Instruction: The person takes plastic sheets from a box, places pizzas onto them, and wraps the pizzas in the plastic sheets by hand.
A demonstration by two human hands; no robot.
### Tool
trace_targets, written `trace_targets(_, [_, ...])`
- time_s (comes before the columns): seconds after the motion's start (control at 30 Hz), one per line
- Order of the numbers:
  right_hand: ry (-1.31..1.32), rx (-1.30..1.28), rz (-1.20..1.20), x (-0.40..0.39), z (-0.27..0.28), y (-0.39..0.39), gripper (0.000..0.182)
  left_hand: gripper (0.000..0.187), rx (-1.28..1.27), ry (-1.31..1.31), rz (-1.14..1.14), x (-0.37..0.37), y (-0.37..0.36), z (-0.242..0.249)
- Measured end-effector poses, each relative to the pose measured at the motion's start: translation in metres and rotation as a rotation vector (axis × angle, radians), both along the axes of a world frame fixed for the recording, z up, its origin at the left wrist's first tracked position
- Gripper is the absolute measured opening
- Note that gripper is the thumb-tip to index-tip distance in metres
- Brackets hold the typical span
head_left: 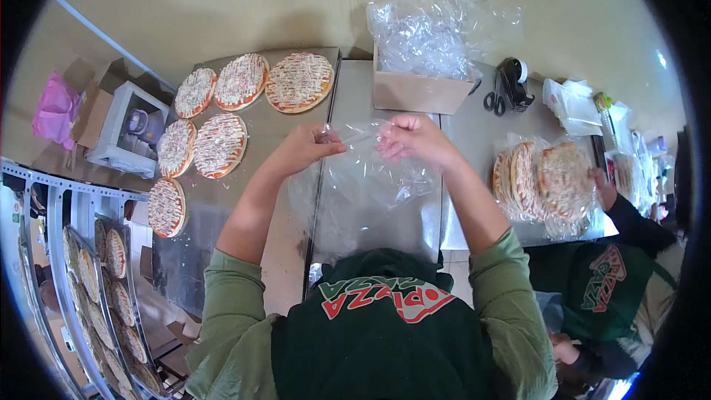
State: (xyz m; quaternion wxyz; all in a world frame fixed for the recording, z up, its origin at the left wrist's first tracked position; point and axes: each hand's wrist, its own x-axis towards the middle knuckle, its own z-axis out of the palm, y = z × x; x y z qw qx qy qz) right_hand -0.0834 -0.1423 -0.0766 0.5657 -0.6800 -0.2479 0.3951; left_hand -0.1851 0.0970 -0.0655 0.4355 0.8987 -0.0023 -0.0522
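Both my hands hold up a clear plastic bag [370,174] over the steel table, its top edge stretched between them. My left hand [305,150] pinches one side of the bag. Fingers of my right hand [416,139] grip the opposite side. The bag looks flat, and its lower part hangs toward my apron. Left of my left hand, several topped pizzas [220,145] lie unwrapped on the metal surface. Just beyond my right hand stands a cardboard box [415,93] heaped with crumpled clear bags [426,41].
A co-worker's hand [603,187] touches bagged pizzas [529,178] stacked at the right. Scissors [495,102] and a tape dispenser [512,83] lie behind them, near white papers [574,107]. A rack [81,200] with pizzas stands at the lower left.
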Motion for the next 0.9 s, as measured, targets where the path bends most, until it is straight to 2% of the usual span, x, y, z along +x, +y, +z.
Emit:
trace_targets(0.03, [0.181, 0.062, -0.118, -0.012, -0.011, -0.003, 0.032, 0.028, 0.334, -0.317, -0.010, -0.001, 0.009, -0.015])
trace_targets(0.07, [0.248, 0.071, -0.191, -0.022, -0.020, -0.006, 0.033, 0.028, 0.667, -0.635, -0.019, -0.003, 0.017, -0.029])
trace_targets(0.17, [0.396, 0.146, -0.351, -0.048, -0.032, -0.018, 0.036, 0.035, 0.780, -0.817, 0.418, -0.011, -0.013, -0.005])
trace_targets(0.23, [0.433, 0.247, -0.368, -0.066, -0.030, -0.019, 0.039, 0.034, -0.008, -0.254, 0.487, -0.028, -0.060, -0.010])
trace_targets(0.3, [0.491, 0.366, -0.324, -0.081, -0.018, -0.018, 0.038, 0.024, -0.138, -0.249, 0.293, -0.037, -0.103, -0.019])
trace_targets(0.4, [0.475, 0.403, -0.359, -0.084, -0.022, -0.035, 0.036, 0.016, -0.156, -0.268, 0.361, -0.031, -0.124, -0.031])
trace_targets(0.43, [0.456, 0.392, -0.395, -0.083, -0.025, -0.044, 0.035, 0.015, -0.247, -0.167, 0.417, -0.030, -0.127, -0.031])
trace_targets(0.5, [0.279, 0.312, -0.528, -0.079, -0.025, -0.064, 0.031, 0.013, -0.432, 0.034, 0.529, -0.027, -0.132, -0.027])
trace_targets(0.53, [0.186, 0.272, -0.592, -0.075, -0.025, -0.071, 0.029, 0.014, -0.495, 0.031, 0.502, -0.027, -0.139, -0.031])
trace_targets(0.6, [-0.064, 0.175, -0.568, -0.077, -0.028, -0.074, 0.022, 0.015, -0.618, 0.030, 0.448, -0.028, -0.154, -0.037])
trace_targets(0.63, [-0.189, 0.123, -0.551, -0.078, -0.031, -0.076, 0.019, 0.015, -0.799, 0.120, 0.511, -0.030, -0.161, -0.035])
trace_targets(0.7, [-0.293, 0.108, -0.600, -0.065, -0.070, -0.091, 0.011, 0.018, -1.163, 0.289, 0.633, -0.030, -0.172, -0.027])
trace_targets(0.73, [-0.344, 0.102, -0.624, -0.059, -0.089, -0.100, 0.009, 0.020, -1.340, 0.263, 0.616, -0.032, -0.167, -0.028])
trace_targets(0.8, [-0.116, 0.111, -0.675, -0.049, -0.108, -0.125, 0.007, 0.025, -1.689, 0.200, 0.572, -0.043, -0.142, -0.034])
trace_targets(0.83, [-0.001, 0.113, -0.701, -0.047, -0.111, -0.132, 0.009, 0.028, -1.661, 0.166, 0.544, -0.047, -0.135, -0.040])
trace_targets(0.9, [0.399, 0.294, -0.777, -0.046, -0.115, -0.128, 0.008, 0.034, -1.609, 0.097, 0.488, -0.056, -0.124, -0.058])
